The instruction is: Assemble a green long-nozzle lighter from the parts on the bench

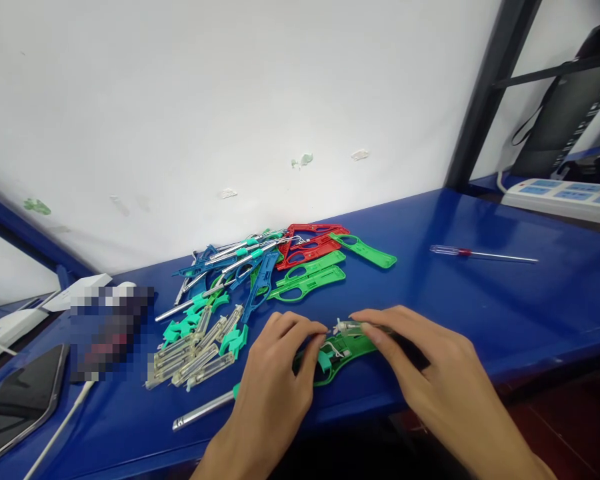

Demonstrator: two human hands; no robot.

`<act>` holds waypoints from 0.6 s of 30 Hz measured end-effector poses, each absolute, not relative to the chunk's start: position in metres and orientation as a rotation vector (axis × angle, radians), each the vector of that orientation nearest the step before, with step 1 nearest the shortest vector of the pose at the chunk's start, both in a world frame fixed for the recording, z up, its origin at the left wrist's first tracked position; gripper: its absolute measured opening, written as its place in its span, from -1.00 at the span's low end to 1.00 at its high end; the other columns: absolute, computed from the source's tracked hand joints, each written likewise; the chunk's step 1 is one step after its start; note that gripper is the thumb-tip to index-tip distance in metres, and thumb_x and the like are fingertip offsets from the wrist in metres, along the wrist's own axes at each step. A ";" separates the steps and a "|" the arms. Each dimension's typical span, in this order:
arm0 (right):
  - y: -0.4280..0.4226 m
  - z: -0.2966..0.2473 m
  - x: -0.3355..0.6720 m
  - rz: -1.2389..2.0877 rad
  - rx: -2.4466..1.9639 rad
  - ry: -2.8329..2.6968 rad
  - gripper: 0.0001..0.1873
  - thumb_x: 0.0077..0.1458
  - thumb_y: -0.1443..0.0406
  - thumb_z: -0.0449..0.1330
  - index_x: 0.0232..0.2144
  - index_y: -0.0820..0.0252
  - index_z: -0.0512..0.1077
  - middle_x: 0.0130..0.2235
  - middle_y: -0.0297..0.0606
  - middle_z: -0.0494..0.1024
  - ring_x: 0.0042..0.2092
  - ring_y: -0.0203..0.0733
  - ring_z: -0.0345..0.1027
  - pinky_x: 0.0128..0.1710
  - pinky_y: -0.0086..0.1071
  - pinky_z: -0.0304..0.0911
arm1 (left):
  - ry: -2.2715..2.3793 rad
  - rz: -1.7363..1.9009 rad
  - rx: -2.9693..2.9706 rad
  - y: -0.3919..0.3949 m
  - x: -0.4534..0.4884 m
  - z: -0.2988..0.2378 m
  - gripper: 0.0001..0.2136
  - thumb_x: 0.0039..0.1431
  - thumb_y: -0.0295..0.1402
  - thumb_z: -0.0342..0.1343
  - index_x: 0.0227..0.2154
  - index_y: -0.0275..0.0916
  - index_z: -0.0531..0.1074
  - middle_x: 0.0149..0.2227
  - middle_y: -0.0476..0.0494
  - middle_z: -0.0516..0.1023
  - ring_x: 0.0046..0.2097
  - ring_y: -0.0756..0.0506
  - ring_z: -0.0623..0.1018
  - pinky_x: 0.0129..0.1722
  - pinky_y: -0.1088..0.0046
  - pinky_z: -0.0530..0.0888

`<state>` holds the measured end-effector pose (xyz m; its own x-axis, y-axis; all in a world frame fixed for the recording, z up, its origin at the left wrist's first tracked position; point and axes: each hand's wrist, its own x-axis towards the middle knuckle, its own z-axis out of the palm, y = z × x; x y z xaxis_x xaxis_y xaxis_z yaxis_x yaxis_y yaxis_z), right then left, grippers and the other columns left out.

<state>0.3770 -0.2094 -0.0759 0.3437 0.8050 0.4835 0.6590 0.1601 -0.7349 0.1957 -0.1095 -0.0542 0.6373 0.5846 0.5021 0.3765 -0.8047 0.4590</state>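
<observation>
My left hand point(280, 367) is closed around a green lighter casing half point(337, 370) near the table's front edge. A teal trigger point(325, 361) and a white wire lie in the casing, and a silver metal tube point(203, 410) sticks out to the left beyond my hand. Between thumb and fingers, my right hand point(425, 353) pinches a clear fuel tank point(349, 326) just over the casing's right part. My right fingers hide some of the tank. Left of my hands lies a pile of clear fuel tanks point(195, 357) with teal triggers point(235, 341) beside it.
Behind are green casing halves point(320, 280), red casing halves point(310, 253), and blue casings with metal tubes point(263, 280). A screwdriver point(485, 255) lies at right. On the left are a phone point(23, 400), a white cable point(60, 430) and a power strip point(15, 327). A white wall rises behind.
</observation>
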 end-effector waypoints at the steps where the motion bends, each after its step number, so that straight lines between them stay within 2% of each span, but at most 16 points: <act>1: -0.210 -0.076 0.378 0.172 -1.553 -1.371 -0.79 0.43 0.26 0.14 -0.08 -0.22 0.54 -0.09 -0.57 0.67 -0.09 -0.32 0.58 -0.06 -0.48 0.35 | 0.778 0.941 2.547 -0.110 0.196 -0.054 -0.84 0.36 -0.55 0.14 -0.20 -0.15 0.56 -0.24 -0.02 0.61 -0.21 -0.08 0.53 -0.20 0.40 0.47; 10: -0.210 -0.076 0.380 0.169 -1.572 -1.404 -0.79 0.43 0.24 0.12 -0.08 -0.14 0.57 -0.09 -0.44 0.69 -0.09 -0.19 0.60 -0.05 -0.37 0.41 | 0.766 0.912 2.550 -0.110 0.196 -0.051 -0.84 0.38 -0.54 0.11 -0.21 -0.17 0.54 -0.24 -0.04 0.60 -0.20 -0.09 0.53 -0.17 0.37 0.46; 18: -0.210 -0.079 0.381 0.212 -1.564 -1.419 -0.80 0.42 0.25 0.14 -0.09 -0.20 0.56 -0.07 -0.49 0.67 -0.06 -0.22 0.59 -0.02 -0.37 0.39 | 0.722 0.891 2.569 -0.112 0.197 -0.052 -0.86 0.40 -0.54 0.11 -0.21 -0.18 0.51 -0.23 -0.02 0.56 -0.18 -0.07 0.51 -0.15 0.40 0.44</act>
<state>0.3815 -0.2102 -0.0789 0.3036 0.8360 0.4571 0.6654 0.1573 -0.7297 0.1966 -0.1121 -0.0521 0.6764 0.5582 0.4805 0.3539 -0.8185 0.4526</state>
